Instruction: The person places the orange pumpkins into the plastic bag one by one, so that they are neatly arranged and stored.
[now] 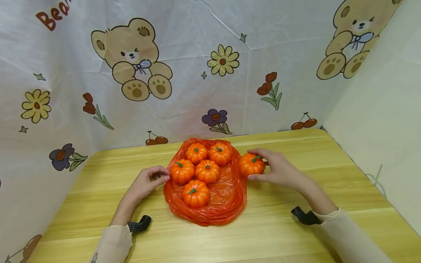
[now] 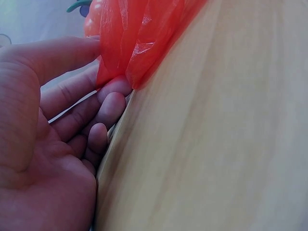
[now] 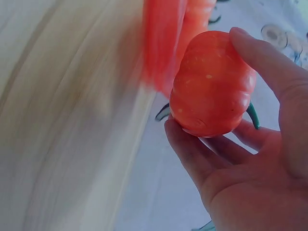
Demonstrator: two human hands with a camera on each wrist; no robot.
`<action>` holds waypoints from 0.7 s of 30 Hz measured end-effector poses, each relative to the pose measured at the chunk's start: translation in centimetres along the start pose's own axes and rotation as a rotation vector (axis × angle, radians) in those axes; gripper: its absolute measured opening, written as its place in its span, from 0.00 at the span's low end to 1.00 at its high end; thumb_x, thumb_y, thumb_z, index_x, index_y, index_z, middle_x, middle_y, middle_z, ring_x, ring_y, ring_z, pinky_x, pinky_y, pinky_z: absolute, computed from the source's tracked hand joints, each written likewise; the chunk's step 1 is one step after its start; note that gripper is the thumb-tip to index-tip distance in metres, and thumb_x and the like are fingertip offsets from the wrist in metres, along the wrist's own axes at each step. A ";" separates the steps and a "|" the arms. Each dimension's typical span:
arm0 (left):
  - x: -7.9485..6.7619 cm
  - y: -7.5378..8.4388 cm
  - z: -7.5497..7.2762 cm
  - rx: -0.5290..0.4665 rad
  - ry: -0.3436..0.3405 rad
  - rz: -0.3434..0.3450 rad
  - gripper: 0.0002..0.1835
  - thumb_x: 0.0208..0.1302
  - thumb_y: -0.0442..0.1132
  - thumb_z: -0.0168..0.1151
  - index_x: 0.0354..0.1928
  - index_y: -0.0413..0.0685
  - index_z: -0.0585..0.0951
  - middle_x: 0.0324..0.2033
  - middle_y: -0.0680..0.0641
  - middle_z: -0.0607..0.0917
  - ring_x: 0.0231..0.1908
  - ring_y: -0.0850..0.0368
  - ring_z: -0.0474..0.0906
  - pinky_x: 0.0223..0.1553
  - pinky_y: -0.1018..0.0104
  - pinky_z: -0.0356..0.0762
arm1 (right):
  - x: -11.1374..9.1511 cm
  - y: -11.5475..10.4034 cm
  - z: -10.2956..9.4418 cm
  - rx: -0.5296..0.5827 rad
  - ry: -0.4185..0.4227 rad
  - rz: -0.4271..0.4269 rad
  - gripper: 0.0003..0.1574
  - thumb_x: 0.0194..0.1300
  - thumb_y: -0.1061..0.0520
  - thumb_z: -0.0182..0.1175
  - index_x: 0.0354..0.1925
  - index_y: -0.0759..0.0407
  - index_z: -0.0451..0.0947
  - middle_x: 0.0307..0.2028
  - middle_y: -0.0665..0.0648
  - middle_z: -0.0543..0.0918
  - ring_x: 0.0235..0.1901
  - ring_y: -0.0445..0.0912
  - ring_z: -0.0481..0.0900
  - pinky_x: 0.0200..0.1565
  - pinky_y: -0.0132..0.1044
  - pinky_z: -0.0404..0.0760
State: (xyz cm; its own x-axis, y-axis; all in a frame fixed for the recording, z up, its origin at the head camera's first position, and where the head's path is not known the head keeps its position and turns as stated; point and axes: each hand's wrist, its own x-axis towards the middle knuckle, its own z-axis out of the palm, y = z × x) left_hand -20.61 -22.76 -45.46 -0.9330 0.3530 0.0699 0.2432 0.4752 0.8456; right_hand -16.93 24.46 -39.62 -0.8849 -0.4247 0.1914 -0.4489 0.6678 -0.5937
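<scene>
My right hand [image 1: 279, 170] grips a small orange toy pumpkin [image 1: 251, 165] between thumb and fingers, just beyond the right rim of a red plastic bag [image 1: 227, 188]. In the right wrist view this pumpkin [image 3: 211, 84] has a green stem turned toward the palm. Several similar pumpkins [image 1: 196, 193] sit inside the spread-open bag, mostly in its left and far parts. At the bag's left rim, my left hand [image 1: 144, 185] pinches the thin plastic [image 2: 139, 43] between thumb and forefinger, its other fingers loosely curled.
The bag lies on a light wooden table [image 1: 263, 233]. Behind it hangs a white cloth [image 1: 184, 73] printed with bears and flowers, and a pale wall [image 1: 388, 120] stands at the right. Black wrist mounts [image 1: 139, 223] stick out from both sleeves.
</scene>
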 end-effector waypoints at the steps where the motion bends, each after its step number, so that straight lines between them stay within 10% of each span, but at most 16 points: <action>1: 0.0 0.0 0.0 0.000 0.001 -0.001 0.08 0.72 0.42 0.70 0.48 0.50 0.88 0.42 0.47 0.88 0.35 0.55 0.76 0.37 0.69 0.74 | 0.0 -0.3 0.2 0.007 -0.004 -0.007 0.49 0.58 0.45 0.81 0.70 0.61 0.73 0.59 0.57 0.84 0.54 0.50 0.83 0.58 0.55 0.84; 21: 0.0 0.0 0.0 -0.004 0.001 -0.010 0.08 0.72 0.43 0.70 0.48 0.50 0.88 0.42 0.47 0.89 0.35 0.55 0.76 0.36 0.68 0.74 | -0.2 -4.1 3.7 0.016 -0.046 -0.012 0.49 0.58 0.43 0.81 0.69 0.62 0.73 0.61 0.60 0.84 0.59 0.55 0.83 0.61 0.55 0.82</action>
State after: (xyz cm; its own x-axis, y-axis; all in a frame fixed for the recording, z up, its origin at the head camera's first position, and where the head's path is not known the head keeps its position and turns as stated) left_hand -20.59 -22.75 -45.41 -0.9357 0.3472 0.0619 0.2326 0.4758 0.8483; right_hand -14.47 19.53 -40.09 -0.8726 -0.4607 0.1625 -0.4571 0.6526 -0.6043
